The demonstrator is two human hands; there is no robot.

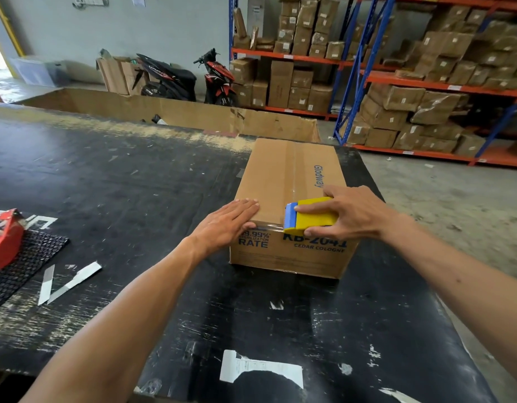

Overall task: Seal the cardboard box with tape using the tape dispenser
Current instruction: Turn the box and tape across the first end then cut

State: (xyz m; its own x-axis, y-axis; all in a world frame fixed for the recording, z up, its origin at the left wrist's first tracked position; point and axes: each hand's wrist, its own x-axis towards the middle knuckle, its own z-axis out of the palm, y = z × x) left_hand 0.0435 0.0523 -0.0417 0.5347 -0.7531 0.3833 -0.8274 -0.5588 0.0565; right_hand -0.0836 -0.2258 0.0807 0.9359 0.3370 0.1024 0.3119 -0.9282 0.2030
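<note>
**Tape dispenser at the near edge of the box**

While the left hand (pixel 231 222) lies flat, fingers together and extended, on the near left of the cardboard box (pixel 292 205) at frame centre, the right hand (pixel 350 213) wraps its fingers around the yellow-and-blue tape dispenser (pixel 306 218) at the box's near top edge. Clear tape runs along the centre seam. Another, red dispenser (pixel 6 237) sits on a mesh mat (pixel 24 266) at the left edge of the black table (pixel 120 184).

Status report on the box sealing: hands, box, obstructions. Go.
Left hand flat on cardboard box. Right hand gripping tape dispenser at near top edge, over center seam. Nothing blocking.
</note>
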